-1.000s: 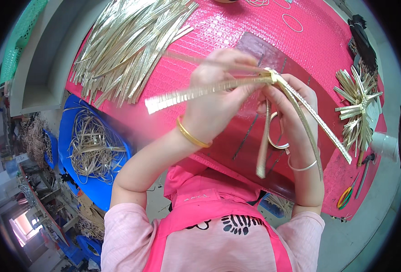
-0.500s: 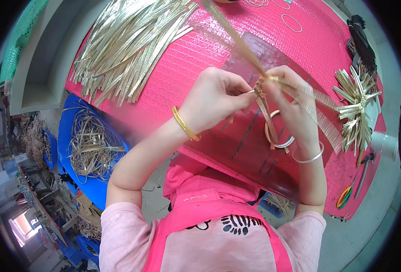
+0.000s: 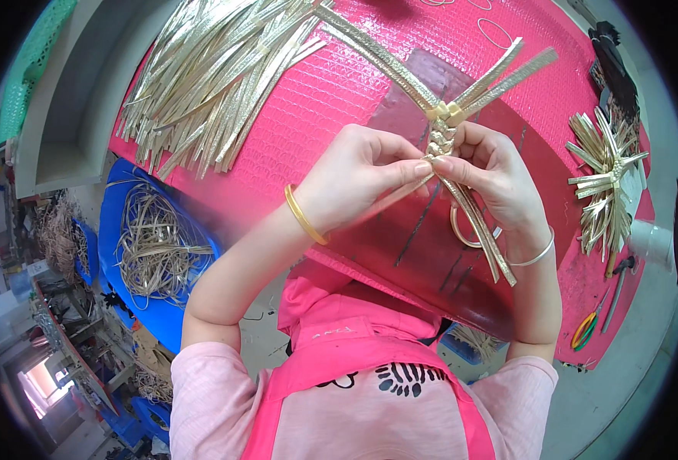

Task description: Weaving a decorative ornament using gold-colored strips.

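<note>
A braid of gold strips [image 3: 441, 138] is pinched between my two hands above a dark red mat [image 3: 369, 244]. Loose strip ends fan out from its far end, and more strips hang from its near end toward my right forearm. My left hand [image 3: 377, 167], closed, grips the braid's lower left side with thumb and fingertips. From the other side my right hand [image 3: 500, 176] presses its thumb on the same spot, fingers curled behind the braid. Both thumb tips nearly meet there. A pale ring [image 3: 454, 222] lies on the mat, partly hidden by the hanging strips and my right hand.
A large heap of gold strips [image 3: 208, 84] covers the far left of the pink table cover [image 3: 308, 100]. A blue-lined bin [image 3: 172, 307] of tangled strips stands at left. Bundled gold strips [image 3: 605, 184] and scissors [image 3: 584, 331] lie at right.
My right hand has come down beside the left one at the braid's lower end. The strips that were blurred in motion now hold still, and the braided part shows clearly between my hands.
</note>
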The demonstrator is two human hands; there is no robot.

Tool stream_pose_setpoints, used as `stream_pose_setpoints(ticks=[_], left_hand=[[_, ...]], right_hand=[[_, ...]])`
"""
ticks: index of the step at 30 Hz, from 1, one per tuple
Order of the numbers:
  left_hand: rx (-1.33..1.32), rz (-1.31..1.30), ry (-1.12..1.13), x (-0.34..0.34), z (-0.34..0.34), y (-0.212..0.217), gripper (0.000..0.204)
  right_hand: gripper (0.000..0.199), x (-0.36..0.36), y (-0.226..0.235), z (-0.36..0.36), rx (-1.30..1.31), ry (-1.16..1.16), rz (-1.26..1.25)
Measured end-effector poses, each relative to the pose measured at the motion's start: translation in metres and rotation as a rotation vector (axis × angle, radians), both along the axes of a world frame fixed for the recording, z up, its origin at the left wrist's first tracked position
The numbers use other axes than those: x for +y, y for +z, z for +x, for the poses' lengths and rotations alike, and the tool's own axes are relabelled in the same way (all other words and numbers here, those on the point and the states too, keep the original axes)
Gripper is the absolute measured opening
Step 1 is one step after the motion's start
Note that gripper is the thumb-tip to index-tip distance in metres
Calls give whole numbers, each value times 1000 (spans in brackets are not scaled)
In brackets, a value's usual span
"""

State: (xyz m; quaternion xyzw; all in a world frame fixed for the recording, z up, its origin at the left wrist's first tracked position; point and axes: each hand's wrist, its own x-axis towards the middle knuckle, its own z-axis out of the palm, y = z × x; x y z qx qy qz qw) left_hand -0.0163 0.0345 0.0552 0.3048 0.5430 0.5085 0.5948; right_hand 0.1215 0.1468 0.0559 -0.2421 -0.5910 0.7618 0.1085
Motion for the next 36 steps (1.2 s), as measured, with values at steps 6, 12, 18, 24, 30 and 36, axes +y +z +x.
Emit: stream_pose_setpoints(ticks=[6, 12, 18, 24, 30, 36], left_hand=[[-218, -111, 130, -4, 8, 0, 20], [-137, -103, 178, -27, 1, -7, 16], [-174, -79, -55, -27, 5, -6, 16], [-267, -26, -148, -27, 15, -22, 18], [-458, 45, -63, -23, 38, -26, 16], [-318, -6, -149, -28, 29, -7, 14]], right_hand=[[19, 2, -6, -1, -18, 39, 11], [29, -10, -23, 44, -770, 167, 1139], [17, -15, -32, 63, -14, -397, -237], [20, -32, -18, 51, 517, -551, -538], [16, -51, -17, 39, 430, -644, -607], [16, -58, -33, 32, 468, -728, 176]])
